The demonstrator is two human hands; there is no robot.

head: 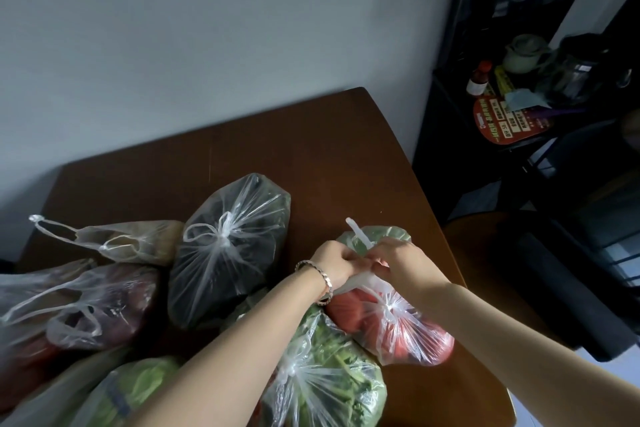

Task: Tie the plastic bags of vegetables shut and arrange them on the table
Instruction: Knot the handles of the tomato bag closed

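1. Bench (pixel 311 149): brown wood, set against a pale wall.
2. Black shelf unit (pixel 446 107): just beside the bench's right edge. It carries a pale green teapot (pixel 523 54), a red-capped bottle (pixel 479 78) and a red printed fan (pixel 502 120).
3. In the way: both forearms cross above the nearer bags, and the hands hide the neck of the bag being worked.
4. Green-vegetable bag (pixel 381 235): clear plastic, near the bench's right edge. The left hand (pixel 332 263), with a bracelet (pixel 320 279) at its wrist, and the right hand (pixel 401 263) have fingers curled, gripping its handles. One handle strip (pixel 356 230) sticks up.
5. Tomato bag (pixel 405 336): knotted, just in front of item 4.
6. Leafy-greens bag (pixel 329 381): knotted, at the near edge.
7. Dark bag (pixel 228 253): knotted, mid-bench; its contents are too dark to name.
8. Left group: tan-produce bag (pixel 145 241); red-purple produce bag (pixel 104 302), handles loose; pale green leafy head in a bag (pixel 138 388).
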